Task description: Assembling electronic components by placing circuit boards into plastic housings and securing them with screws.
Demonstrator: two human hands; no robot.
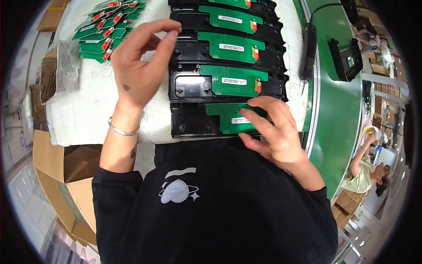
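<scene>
Green circuit board flat on black housing

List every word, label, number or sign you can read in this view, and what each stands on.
Black shirt: lettering inside a pale heart-shaped print; wording not copied here.
White labels on the green circuit boards in the black housings: too small to read.
Heaped circuit boards, upper left: pale labels, too small to read.
Cardboard box, lower left: faint marks, too blurred to read.
</scene>
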